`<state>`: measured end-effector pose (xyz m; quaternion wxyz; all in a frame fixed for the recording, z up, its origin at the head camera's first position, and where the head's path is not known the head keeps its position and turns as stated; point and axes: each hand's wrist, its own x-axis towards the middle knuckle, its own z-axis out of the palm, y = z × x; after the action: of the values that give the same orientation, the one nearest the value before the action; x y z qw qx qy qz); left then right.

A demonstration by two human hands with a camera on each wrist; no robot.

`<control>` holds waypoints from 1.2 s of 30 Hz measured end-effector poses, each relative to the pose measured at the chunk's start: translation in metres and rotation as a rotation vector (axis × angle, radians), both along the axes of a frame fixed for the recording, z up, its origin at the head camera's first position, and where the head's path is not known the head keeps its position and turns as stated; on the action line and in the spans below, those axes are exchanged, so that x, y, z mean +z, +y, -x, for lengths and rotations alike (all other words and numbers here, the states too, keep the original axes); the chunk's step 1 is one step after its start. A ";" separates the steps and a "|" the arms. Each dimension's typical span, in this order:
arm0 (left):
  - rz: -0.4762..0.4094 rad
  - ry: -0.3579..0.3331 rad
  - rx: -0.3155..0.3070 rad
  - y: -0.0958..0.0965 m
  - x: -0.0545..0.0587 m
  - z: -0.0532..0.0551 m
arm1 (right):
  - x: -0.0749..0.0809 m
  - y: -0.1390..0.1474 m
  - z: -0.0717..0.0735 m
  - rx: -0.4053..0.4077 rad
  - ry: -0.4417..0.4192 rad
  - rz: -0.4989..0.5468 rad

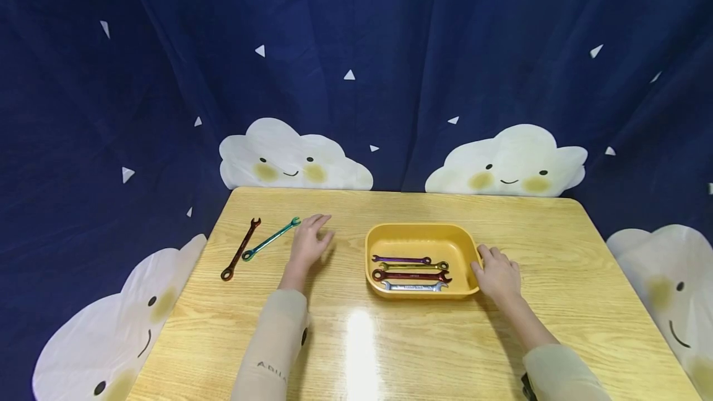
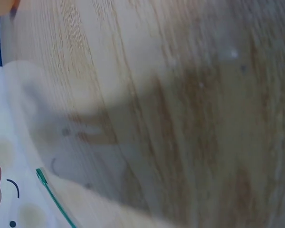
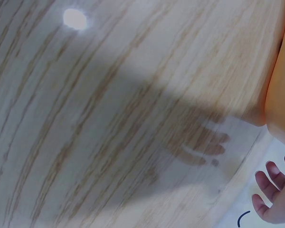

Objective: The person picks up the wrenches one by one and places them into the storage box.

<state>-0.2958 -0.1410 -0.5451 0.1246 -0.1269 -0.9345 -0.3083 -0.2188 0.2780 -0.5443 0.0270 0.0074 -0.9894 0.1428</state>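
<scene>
My left hand (image 1: 309, 241) is over the table with its fingers loosely extended and nothing in them. Just left of it lies a teal combination wrench (image 1: 272, 239), which also shows in the left wrist view (image 2: 54, 199). Farther left is a dark red wrench (image 1: 241, 249). At the right end of a yellow plastic bin (image 1: 423, 231), my right hand (image 1: 499, 272) has relaxed fingers, the thumb by the rim; whether it touches is unclear. Inside the bin lie a purple wrench (image 1: 401, 260), a gold wrench (image 1: 414, 266), a red wrench (image 1: 412, 276) and a silver wrench (image 1: 413, 287), roughly parallel.
The wooden table (image 1: 423, 339) has rounded far corners and a bright glare in front of the bin. Behind and beside it hangs a dark blue curtain (image 1: 390, 30) printed with white clouds and triangles.
</scene>
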 end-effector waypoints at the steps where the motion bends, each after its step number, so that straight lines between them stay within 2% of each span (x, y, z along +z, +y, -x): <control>1: -0.020 -0.013 0.009 -0.002 0.000 0.000 | 0.000 0.000 0.000 0.000 0.001 -0.001; 9: -0.106 -0.117 0.103 -0.017 -0.006 0.000 | 0.001 -0.001 0.000 -0.001 0.003 -0.003; 24: -0.195 -0.144 0.193 -0.047 -0.011 -0.004 | 0.000 0.000 0.000 -0.008 0.000 0.001; 36: -0.138 -0.164 0.273 -0.064 -0.017 -0.001 | 0.000 0.000 0.000 -0.013 0.003 0.006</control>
<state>-0.2952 -0.2047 -0.5620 0.0972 0.0354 -0.9266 -0.3614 -0.2186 0.2781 -0.5440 0.0295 0.0014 -0.9889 0.1458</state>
